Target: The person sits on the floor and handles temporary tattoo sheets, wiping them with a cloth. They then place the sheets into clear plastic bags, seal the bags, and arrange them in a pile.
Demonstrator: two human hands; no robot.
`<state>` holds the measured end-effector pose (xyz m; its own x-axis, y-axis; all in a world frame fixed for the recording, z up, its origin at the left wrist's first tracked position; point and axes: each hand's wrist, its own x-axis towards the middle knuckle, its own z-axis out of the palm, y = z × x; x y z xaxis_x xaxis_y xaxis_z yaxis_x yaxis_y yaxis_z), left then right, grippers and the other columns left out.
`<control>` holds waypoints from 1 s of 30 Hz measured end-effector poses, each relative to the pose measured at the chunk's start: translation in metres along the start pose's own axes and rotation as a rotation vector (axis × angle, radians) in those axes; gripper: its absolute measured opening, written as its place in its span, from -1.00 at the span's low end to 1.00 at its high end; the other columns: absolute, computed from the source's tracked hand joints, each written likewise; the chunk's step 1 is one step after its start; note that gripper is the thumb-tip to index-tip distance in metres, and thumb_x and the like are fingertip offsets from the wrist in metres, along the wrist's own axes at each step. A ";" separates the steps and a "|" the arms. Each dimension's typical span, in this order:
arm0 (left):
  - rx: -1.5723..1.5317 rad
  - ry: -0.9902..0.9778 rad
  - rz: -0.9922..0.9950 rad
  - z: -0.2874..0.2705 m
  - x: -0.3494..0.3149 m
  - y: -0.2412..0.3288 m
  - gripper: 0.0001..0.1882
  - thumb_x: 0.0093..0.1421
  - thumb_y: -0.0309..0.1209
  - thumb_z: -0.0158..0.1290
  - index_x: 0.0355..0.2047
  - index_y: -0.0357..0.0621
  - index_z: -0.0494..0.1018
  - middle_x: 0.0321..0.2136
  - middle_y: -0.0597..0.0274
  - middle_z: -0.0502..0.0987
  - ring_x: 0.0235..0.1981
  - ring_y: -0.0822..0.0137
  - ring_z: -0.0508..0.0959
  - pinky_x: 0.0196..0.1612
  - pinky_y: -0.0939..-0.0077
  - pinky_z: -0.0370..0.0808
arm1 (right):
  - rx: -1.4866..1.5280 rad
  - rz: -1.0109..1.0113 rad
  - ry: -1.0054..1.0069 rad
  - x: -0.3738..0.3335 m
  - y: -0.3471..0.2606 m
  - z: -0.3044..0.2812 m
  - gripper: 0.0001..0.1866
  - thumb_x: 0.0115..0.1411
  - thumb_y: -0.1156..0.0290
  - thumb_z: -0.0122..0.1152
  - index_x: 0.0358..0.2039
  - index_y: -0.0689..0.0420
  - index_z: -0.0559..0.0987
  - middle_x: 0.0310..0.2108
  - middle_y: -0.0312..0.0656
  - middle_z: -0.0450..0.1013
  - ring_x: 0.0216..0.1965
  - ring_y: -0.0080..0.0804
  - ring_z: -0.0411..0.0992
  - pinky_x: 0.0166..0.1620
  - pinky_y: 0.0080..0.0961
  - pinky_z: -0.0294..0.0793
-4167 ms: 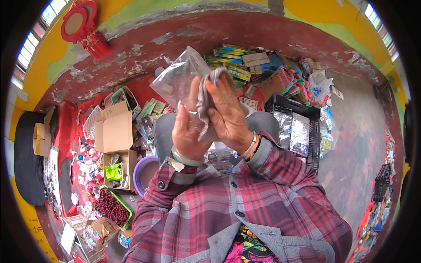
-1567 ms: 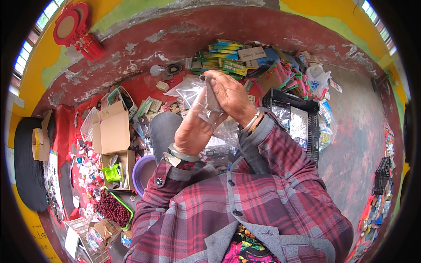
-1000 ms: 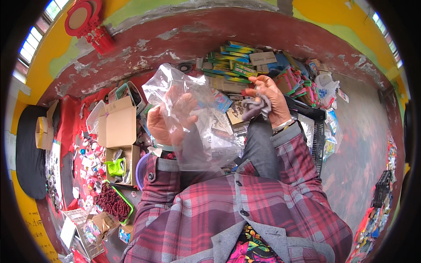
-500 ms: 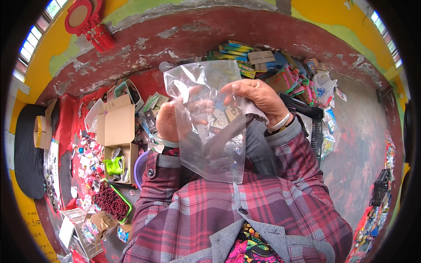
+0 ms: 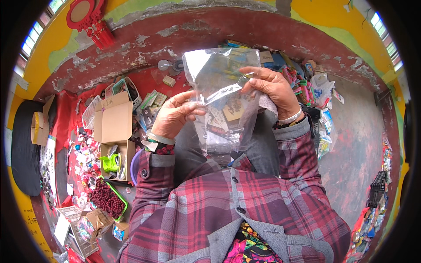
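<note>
A large clear plastic bag [image 5: 215, 65] hangs over my lap, stretched between my two hands. My left hand [image 5: 174, 113] pinches it on the left side, thumb and fingers brought together. At the upper right my right hand [image 5: 275, 90] has its thumb and fingers closed on it. A shiny folded strip of the plastic runs taut between them. A greyish-pink cloth [image 5: 267, 104] hangs from under my right hand. Cards and small packets [image 5: 221, 136] show through the film; I cannot tell whether they lie in the bag or behind it.
On the left are a cardboard box [image 5: 116, 120] with a green item inside, a green-rimmed tray of dark red beads [image 5: 106, 198] and a purple basin [image 5: 135, 168]. A black crate [image 5: 314, 125] stands right of my knees. Coloured packages [image 5: 302, 81] are piled by the far wall.
The bag has moved up and a little right. My left hand, formerly partly behind the film, now pinches it. A strip of plastic is now pulled tight between both hands.
</note>
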<state>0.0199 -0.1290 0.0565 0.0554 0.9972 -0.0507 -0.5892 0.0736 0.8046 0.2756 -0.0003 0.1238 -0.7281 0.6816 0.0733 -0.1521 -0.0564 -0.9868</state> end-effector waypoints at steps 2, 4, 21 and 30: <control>-0.038 0.012 0.012 0.000 -0.001 -0.002 -0.62 0.13 -0.55 0.02 -0.02 -0.33 0.32 -0.20 -0.09 0.50 -0.21 0.17 0.56 -0.20 0.51 0.53 | 0.102 -0.007 0.027 -0.002 0.002 -0.001 -0.67 0.18 0.45 0.07 -0.03 0.24 0.44 -0.42 -0.21 0.53 -0.39 -0.66 0.43 -0.34 -0.76 0.40; 0.006 0.025 0.019 0.000 -0.002 -0.006 -0.64 0.14 -0.54 0.02 -0.03 -0.32 0.33 -0.22 -0.08 0.51 -0.20 0.17 0.56 -0.18 0.48 0.53 | 0.159 -0.013 0.044 -0.003 0.003 -0.001 -0.66 0.18 0.46 0.08 -0.02 0.24 0.44 -0.42 -0.21 0.53 -0.40 -0.67 0.44 -0.35 -0.76 0.40; -0.032 0.031 0.199 -0.008 -0.001 -0.011 -0.72 0.26 -0.30 -0.09 -0.15 -0.24 0.40 -0.27 -0.02 0.54 -0.32 0.25 0.58 -0.27 0.52 0.48 | 0.185 0.021 0.123 -0.004 0.020 -0.008 -0.70 0.23 0.45 -0.01 -0.02 0.20 0.46 -0.40 -0.13 0.54 -0.53 -0.71 0.39 -0.45 -0.79 0.39; 0.208 0.100 0.121 0.012 0.003 -0.006 -0.67 0.27 -0.24 -0.12 -0.16 -0.27 0.41 -0.35 -0.03 0.56 -0.30 0.19 0.58 -0.22 0.48 0.47 | 0.167 0.069 -0.014 -0.001 0.025 -0.003 -0.68 0.26 0.41 -0.03 -0.02 0.27 0.43 -0.41 -0.12 0.53 -0.55 -0.65 0.36 -0.44 -0.79 0.34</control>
<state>0.0333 -0.1267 0.0586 -0.0915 0.9958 0.0029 -0.4076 -0.0401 0.9123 0.2745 -0.0007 0.0984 -0.7498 0.6616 0.0095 -0.2097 -0.2241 -0.9517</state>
